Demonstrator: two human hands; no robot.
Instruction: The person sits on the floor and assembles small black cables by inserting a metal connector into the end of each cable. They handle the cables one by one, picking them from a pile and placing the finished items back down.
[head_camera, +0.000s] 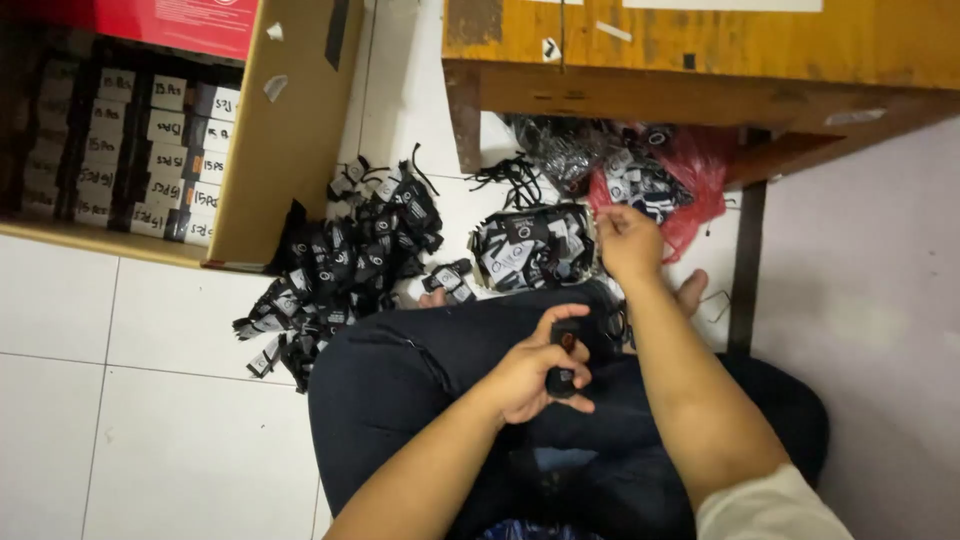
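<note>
Left hand (530, 375): fingers clamped on small black tag stack (562, 358), above the lap.
Right hand (628, 243): fingers pinched together at bagged tags (530, 250).
Handling: likely light, stiff card; grip edges.

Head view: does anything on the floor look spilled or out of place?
Yes. A loose heap of black tags sprawls across the white floor tiles beside the cardboard box, while the bundles inside the box sit in tidy rows. A red plastic bag lies slumped open under the wooden table.
</note>
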